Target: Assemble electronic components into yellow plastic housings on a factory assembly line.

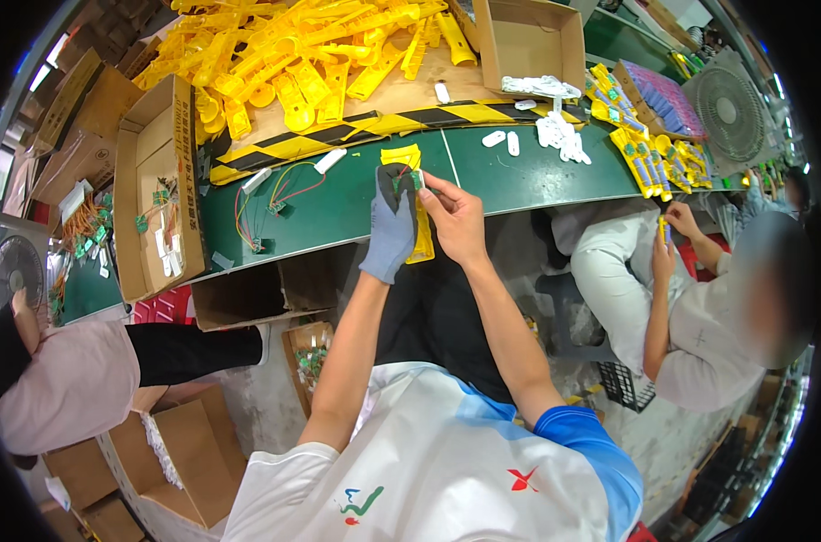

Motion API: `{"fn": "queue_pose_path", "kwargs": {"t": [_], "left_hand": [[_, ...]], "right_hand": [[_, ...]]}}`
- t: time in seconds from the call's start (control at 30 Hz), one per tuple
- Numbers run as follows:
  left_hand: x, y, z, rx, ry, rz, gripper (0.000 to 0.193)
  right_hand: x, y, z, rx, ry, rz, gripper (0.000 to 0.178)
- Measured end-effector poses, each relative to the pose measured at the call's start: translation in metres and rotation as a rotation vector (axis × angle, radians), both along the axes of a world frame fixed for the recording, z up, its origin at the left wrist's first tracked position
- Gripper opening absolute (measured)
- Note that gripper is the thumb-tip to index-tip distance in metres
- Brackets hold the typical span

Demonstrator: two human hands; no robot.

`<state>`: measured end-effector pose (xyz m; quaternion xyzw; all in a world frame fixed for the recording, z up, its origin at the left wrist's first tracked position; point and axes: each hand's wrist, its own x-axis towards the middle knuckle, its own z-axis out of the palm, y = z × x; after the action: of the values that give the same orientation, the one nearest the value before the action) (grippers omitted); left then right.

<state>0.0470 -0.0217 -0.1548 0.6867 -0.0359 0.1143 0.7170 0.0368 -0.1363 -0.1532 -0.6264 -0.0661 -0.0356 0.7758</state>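
My left hand [393, 217], in a grey glove with dark fingertips, is closed round a long yellow plastic shell [422, 242] at the table's front edge. The shell stands roughly upright in view, its top end above my fingers and its lower end hanging below them. My bare right hand [456, 220] pinches a small green circuit board [417, 180] against the shell; fingers partly hide the board. On the table to the left lie two white plastic pieces, the nearer one [331, 161] beside red and yellow wires, and a small green board [276, 208] on wires.
A heap of yellow shells [293, 54] lies behind a black-and-yellow striped edge [311, 144]. An open cardboard box [154, 181] stands at left, another [532, 45] at the back. White pieces [559, 135] and finished-looking yellow units [641, 163] lie to the right. Co-workers sit on both sides.
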Motion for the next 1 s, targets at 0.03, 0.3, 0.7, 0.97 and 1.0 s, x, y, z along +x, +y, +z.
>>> {"fn": "queue_pose_path", "kwargs": {"t": [0.03, 0.3, 0.7, 0.97, 1.0], "left_hand": [[0.0, -0.003, 0.003, 0.049, -0.013, 0.03, 0.018], [0.0, -0.003, 0.017, 0.199, 0.087, 0.039, 0.024], [0.001, -0.004, 0.011, 0.018, 0.056, -0.01, 0.017], [-0.001, -0.002, 0.002, 0.064, 0.024, -0.058, 0.016], [-0.003, 0.001, 0.002, 0.08, 0.017, -0.061, 0.015]], "right_hand": [[0.0, -0.001, -0.001, -0.053, 0.031, -0.026, 0.035], [-0.002, 0.006, 0.005, -0.073, 0.034, -0.092, 0.034], [0.003, 0.002, 0.003, -0.082, 0.051, -0.103, 0.032], [-0.004, 0.002, -0.006, -0.052, -0.037, -0.166, 0.031], [-0.007, 0.004, -0.006, -0.054, -0.023, -0.172, 0.031]]}}
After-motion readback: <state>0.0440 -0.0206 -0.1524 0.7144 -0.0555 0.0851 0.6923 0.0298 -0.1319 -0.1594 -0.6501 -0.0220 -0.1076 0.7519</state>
